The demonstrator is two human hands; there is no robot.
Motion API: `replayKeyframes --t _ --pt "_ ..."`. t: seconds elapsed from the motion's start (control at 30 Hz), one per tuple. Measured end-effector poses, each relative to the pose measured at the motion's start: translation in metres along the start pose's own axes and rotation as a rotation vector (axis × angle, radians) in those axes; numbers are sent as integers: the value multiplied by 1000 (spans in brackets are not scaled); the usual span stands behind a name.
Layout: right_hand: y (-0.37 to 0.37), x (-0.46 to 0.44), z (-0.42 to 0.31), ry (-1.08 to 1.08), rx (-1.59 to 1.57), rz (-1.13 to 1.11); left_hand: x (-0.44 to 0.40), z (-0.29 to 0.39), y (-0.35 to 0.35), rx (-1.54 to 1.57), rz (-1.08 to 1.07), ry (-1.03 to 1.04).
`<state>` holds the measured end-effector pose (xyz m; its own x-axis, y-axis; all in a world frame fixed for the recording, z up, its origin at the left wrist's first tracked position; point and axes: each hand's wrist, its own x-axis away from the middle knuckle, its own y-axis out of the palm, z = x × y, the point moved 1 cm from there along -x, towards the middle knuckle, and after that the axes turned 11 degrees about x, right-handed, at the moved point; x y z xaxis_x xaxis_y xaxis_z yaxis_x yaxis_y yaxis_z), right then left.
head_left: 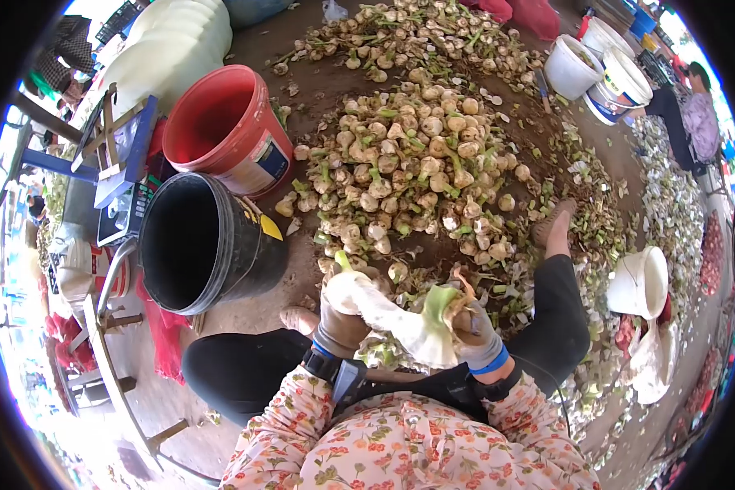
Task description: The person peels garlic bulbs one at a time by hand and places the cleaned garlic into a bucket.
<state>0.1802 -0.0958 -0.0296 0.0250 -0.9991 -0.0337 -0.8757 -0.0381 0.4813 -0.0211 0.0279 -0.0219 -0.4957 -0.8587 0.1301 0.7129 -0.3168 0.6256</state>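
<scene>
In the head view, my gloved left hand (339,328) is closed around a white garlic bulb (349,291), held low in front of my lap. From the bulb a long pale strip of garlic skin (400,321) stretches across to the right, ending in a green and white frayed part. That end is gripped by my gloved right hand (475,333); its fingertips are partly hidden, and a dry brownish shred sticks up beside them. Just beyond both hands lies a large heap of untrimmed garlic bulbs (408,155) with short green stems.
To the left stand a black bucket (253,245) and a red bucket (273,163). White buckets (567,69) sit at the back right, near a knife (542,90). Another white bucket (639,282) lies tipped at the right. Peelings (584,155) litter the ground. A person (698,122) sits far right.
</scene>
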Motion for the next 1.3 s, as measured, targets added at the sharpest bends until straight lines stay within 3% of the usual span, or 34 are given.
replayKeyframes --t 0.03,0.1,0.17,0.27,0.3,0.37,0.4,0.43,0.47,0.53,0.57,0.67,0.77,0.83,0.87,0.93,1.0,1.1,1.2,1.3 --pt "6 3 -8 28 -351 -70 1 4 1 -170 45 63" --pt "4 3 -10 58 -647 -181 -1 3 1 430 228 -87" --pt "17 -4 -36 -31 -521 -35 -7 4 -11 617 278 -211" --pt "-28 11 -30 80 -686 309 -5 11 -12 627 452 -216" --pt "-30 5 -43 116 -246 256 -2 19 -16 608 453 -188" --pt "-22 -9 -63 350 359 369 -2 44 -21 552 495 -140" --pt "-32 -2 -56 319 428 337 -7 53 -40 502 628 -31" --pt "-54 9 -43 287 498 302 -5 71 -69 584 431 -38" --pt "-58 9 -41 379 571 191 -5 102 -46 455 585 79" --pt "-67 10 -37 531 733 -66 -3 138 -67 381 587 255" --pt "-73 9 -19 565 1064 -342 -2 161 -56 327 643 291" --pt "-43 -18 -11 1018 1806 -646 3 204 -61 415 505 597" --pt "-41 -38 2 799 1804 -367 -15 188 -45 420 727 618" --pt "-34 -58 9 680 1773 -366 -40 127 -72 185 418 178" --pt "-26 -67 13 682 1764 -420 -51 97 -58 -147 517 5" --pt "-9 -85 21 684 1741 -526 -72 22 -70 -845 442 -399" --pt "6 -89 28 740 1664 -508 -68 -42 -87 -1316 373 -465" --pt "9 -91 37 658 1554 -359 -66 -99 -131 -1326 301 -421" --pt "9 -91 42 603 1577 -234 -67 -101 -144 -1306 377 -314" --pt "12 -100 49 398 1617 -71 -62 -62 -84 -1264 288 -159"
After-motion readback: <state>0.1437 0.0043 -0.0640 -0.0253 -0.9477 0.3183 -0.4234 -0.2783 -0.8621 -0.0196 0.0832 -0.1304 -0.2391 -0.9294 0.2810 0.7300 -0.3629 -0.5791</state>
